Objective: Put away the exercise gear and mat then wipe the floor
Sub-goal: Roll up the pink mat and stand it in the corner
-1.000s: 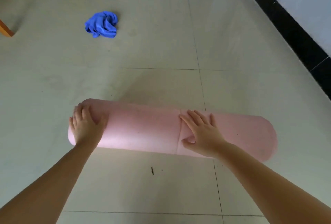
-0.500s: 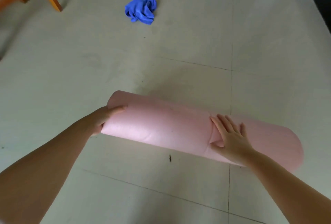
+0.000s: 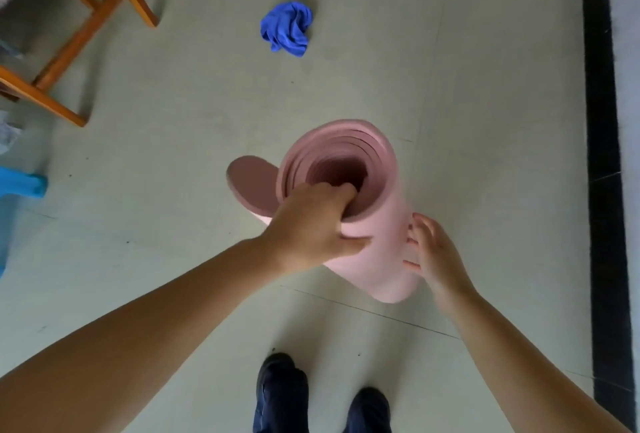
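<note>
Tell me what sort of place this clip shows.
Probably a room in a home: pale tiled floor with a dark skirting, wooden chair legs, a rolled pink mat and a blue cloth.

Hidden fingers, cropped furniture, blurred hand

The left hand has its fingers tucked inside the open end of the rolled pink mat, so their tips are out of sight; the mat's lower end is hidden behind its own body, and whether it touches the floor cannot be told. The right hand is motion-blurred, its contact with the mat unclear. The wooden chair is cut off by the top and left edges, as is the blue plastic thing at the left. The shoes run off the bottom edge.
</note>
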A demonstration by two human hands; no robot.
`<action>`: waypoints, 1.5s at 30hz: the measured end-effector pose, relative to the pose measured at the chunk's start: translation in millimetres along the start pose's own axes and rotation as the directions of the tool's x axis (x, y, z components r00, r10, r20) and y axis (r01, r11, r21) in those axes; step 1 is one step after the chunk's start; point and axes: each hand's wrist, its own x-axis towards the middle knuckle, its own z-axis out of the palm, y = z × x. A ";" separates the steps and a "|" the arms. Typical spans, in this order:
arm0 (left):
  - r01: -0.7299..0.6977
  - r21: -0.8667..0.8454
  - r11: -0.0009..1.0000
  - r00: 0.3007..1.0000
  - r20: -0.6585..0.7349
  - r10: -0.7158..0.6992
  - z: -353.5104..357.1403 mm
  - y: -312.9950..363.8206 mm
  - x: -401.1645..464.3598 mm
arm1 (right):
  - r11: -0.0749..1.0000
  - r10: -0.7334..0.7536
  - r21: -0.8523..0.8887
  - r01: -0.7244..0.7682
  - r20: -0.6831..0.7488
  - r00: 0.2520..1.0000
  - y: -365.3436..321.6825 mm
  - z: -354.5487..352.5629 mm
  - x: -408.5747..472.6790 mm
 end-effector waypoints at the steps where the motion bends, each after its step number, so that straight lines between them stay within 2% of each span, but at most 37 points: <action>1: -0.135 0.136 0.981 0.990 -0.008 0.138 -2.1 14.4 -3.2 | 0.996 0.012 0.086 -0.014 0.013 1.000 -18.2 -7.7 -15.0; 2: -0.244 0.245 0.938 0.968 0.010 0.249 -3.5 28.3 -6.9 | 0.990 0.010 0.143 -0.014 0.022 1.000 -33.2 -14.1 -28.4; 4: -0.387 0.360 0.849 0.922 0.136 0.362 3.1 44.0 -16.7 | 0.987 -0.056 0.151 0.053 0.020 0.998 -56.0 -22.4 -52.6; 7: -0.475 0.386 0.791 0.879 0.245 0.409 18.3 47.8 -35.2 | 0.988 -0.140 -0.054 0.142 0.025 0.990 -61.4 -23.9 -77.6; 11: -0.556 0.392 0.733 0.828 0.178 0.532 29.1 37.2 -46.1 | 0.911 -0.191 -0.369 0.187 0.024 0.981 -45.8 -14.6 -86.0; 14: -0.621 0.433 0.653 0.769 0.171 0.616 22.9 19.7 -46.2 | 0.899 -0.196 -0.408 0.157 -0.056 0.979 -41.0 -8.9 -82.1; 16: -0.583 0.511 0.632 0.784 0.149 0.603 13.9 3.2 -47.8 | 0.914 -0.190 -0.379 0.145 -0.085 0.978 -40.9 -10.2 -79.4; 18: -0.453 0.587 0.671 0.857 0.081 0.509 2.7 -15.1 -49.8 | 0.927 -0.162 -0.355 0.123 -0.082 0.983 -38.0 -13.6 -81.5; 19: -0.348 0.611 0.711 0.911 0.042 0.409 -3.0 -21.5 -51.0 | 0.927 -0.153 -0.357 0.116 -0.078 0.985 -36.1 -15.1 -83.7; 21: -0.063 0.579 0.813 0.990 -0.064 0.122 -10.5 -24.9 -51.9 | 0.925 -0.139 -0.366 0.104 -0.071 0.988 -34.7 -16.7 -89.4; 22: 0.130 0.508 0.851 0.989 -0.132 -0.072 -11.5 -23.3 -52.0 | 0.925 -0.132 -0.366 0.098 -0.068 0.989 -34.2 -16.8 -91.4; 23: 0.351 0.366 0.862 0.935 -0.181 -0.304 -11.8 -18.6 -51.4 | 0.925 -0.131 -0.368 0.100 -0.062 0.989 -33.8 -16.0 -92.8; 24: 0.562 0.143 0.814 0.826 -0.153 -0.543 -11.6 -12.4 -49.2 | 0.922 -0.129 -0.373 0.101 -0.051 0.990 -34.2 -14.6 -95.3; 25: 0.719 -0.113 0.686 0.688 -0.024 -0.725 -11.9 -5.0 -46.6 | 0.919 -0.135 -0.377 0.112 -0.035 0.990 -33.4 -12.4 -98.0; 26: 0.790 -0.329 0.517 0.592 0.189 -0.783 -9.6 0.9 -44.5 | 0.914 -0.143 -0.387 0.126 -0.016 0.990 -32.6 -9.7 -102.0; 27: 0.809 -0.468 0.356 0.557 0.414 -0.720 -7.4 7.4 -44.5 | 0.906 -0.156 -0.399 0.144 0.003 0.988 -31.1 -6.7 -106.3; 28: 0.808 -0.536 0.244 0.567 0.596 -0.569 -6.3 13.1 -45.2 | 0.897 -0.164 -0.412 0.158 0.022 0.986 -30.2 -4.1 -110.9; 29: 0.784 -0.575 0.234 0.617 0.678 -0.400 -7.4 18.6 -47.3 | 0.892 -0.169 -0.420 0.169 0.038 0.985 -28.9 -2.7 -114.2; 30: 0.751 -0.610 0.253 0.660 0.696 -0.283 -10.0 23.0 -49.6 | 0.890 -0.166 -0.424 0.171 0.049 0.985 -28.7 -2.7 -116.5; 32: 0.723 -0.611 0.323 0.687 0.689 -0.231 -13.5 26.5 -55.5 | 0.884 -0.155 -0.435 0.171 0.072 0.985 -29.6 -6.5 -116.9; 34: 0.739 -0.589 0.326 0.670 0.690 -0.272 -10.5 27.9 -65.2 | 0.855 -0.155 -0.481 0.194 0.120 0.981 -33.0 -10.5 -116.0; 36: 0.762 -0.601 0.239 0.645 0.671 -0.366 -5.0 31.1 -78.2 | 0.817 -0.176 -0.522 0.244 0.177 0.968 -39.3 -11.6 -117.3; 38: 0.722 -0.664 0.197 0.671 0.600 -0.435 -0.4 33.9 -91.4 | 0.799 -0.180 -0.540 0.265 0.206 0.962 -44.7 -10.9 -118.9; 40: 0.695 -0.693 0.192 0.679 0.546 -0.491 2.7 37.4 -103.4 | 0.804 -0.123 -0.552 0.221 0.209 0.970 -44.5 -10.5 -120.6; 41: 0.696 -0.683 0.223 0.673 0.511 -0.534 4.1 42.4 -107.9 | 0.814 -0.077 -0.554 0.176 0.198 0.977 -41.3 -10.4 -122.1; 44: 0.732 -0.538 0.418 0.640 0.331 -0.694 17.1 65.9 -112.8 | 0.832 0.025 -0.554 0.040 0.109 0.994 -29.6 -11.0 -132.6; 45: 0.754 -0.502 0.424 0.608 0.290 -0.739 22.2 75.8 -112.5 | 0.829 0.032 -0.559 0.013 0.070 0.997 -26.4 -12.2 -135.2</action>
